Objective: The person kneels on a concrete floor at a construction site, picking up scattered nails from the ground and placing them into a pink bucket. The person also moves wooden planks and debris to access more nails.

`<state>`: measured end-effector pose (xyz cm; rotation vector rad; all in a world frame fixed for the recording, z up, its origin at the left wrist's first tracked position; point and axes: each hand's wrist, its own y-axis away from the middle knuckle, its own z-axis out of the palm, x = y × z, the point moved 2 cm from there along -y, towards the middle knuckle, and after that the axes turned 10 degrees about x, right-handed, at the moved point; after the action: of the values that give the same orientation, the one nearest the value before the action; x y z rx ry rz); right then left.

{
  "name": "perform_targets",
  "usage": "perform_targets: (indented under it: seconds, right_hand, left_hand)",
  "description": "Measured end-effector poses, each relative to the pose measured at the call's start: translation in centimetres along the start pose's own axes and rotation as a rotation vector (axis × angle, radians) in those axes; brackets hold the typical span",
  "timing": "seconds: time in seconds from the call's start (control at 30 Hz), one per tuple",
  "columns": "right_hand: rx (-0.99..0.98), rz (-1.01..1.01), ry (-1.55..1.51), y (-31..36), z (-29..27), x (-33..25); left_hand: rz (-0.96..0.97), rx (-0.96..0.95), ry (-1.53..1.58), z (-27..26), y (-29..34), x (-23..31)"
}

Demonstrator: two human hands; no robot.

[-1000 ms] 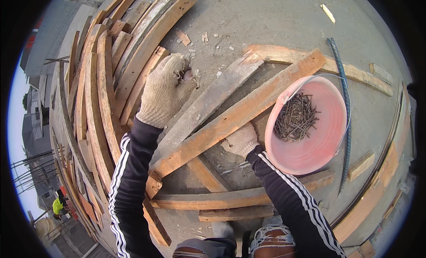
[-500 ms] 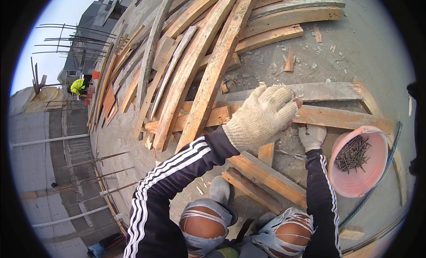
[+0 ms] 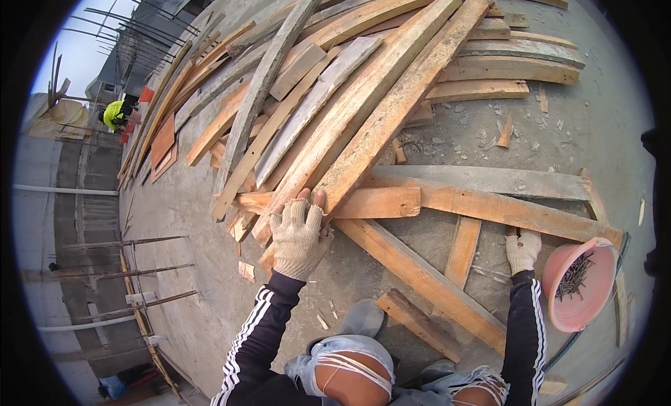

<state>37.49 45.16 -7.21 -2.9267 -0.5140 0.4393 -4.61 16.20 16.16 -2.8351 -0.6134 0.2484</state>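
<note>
My left hand point(image 3: 299, 240), in a cream knit glove with bare fingertips, curls over the near end of a long wooden beam point(image 3: 398, 119) that slants across the timber pile. Beside it on the left lies another long beam point(image 3: 363, 102). My right hand point(image 3: 523, 252), also gloved, grips the near edge of a wooden plank point(image 3: 517, 209) lying crosswise on the ground; part of its fingers is hidden at the plank. A pink bucket point(image 3: 552, 287) holding nails point(image 3: 574, 277) stands just right of that hand.
Loose boards lie between my arms, including a long diagonal board point(image 3: 426, 287) and a short block point(image 3: 419, 325). A grey board point(image 3: 489, 181) lies behind the plank. Rubble and wood chips point(image 3: 504, 132) dot the concrete. At far left a person in a yellow top point(image 3: 113, 115) bends over.
My left hand has come down leftward from above the crosswise plank onto the beam's end. My right hand stays at the plank. The view has shifted left.
</note>
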Motion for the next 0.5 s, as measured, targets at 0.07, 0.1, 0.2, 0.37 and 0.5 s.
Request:
perform_targets:
  seconds: [0.07, 0.1, 0.2, 0.37, 0.5]
  right_hand:
    - [0.043, 0.027, -0.088, 0.4, -1.1, -0.9]
    - [0.04, 0.038, -0.109, 0.6, -1.7, -1.4]
    - [0.056, 0.014, -0.083, 1.4, -3.7, -3.2]
    - [-0.062, -0.151, -0.043, 3.0, -8.2, -5.1]
    - [-0.246, -0.187, 0.012, 4.2, -12.9, -6.0]
  left_hand:
    - [0.033, 0.097, -0.141, -1.0, -1.2, -2.9]
    - [0.064, 0.169, -0.183, -1.2, -1.7, -4.3]
    - [-0.01, 0.061, -0.049, -0.5, -3.1, -8.1]
    - [0.061, 0.112, -0.007, 0.6, -5.3, -13.0]
    - [0.193, 0.191, -0.124, 1.0, -8.2, -18.4]
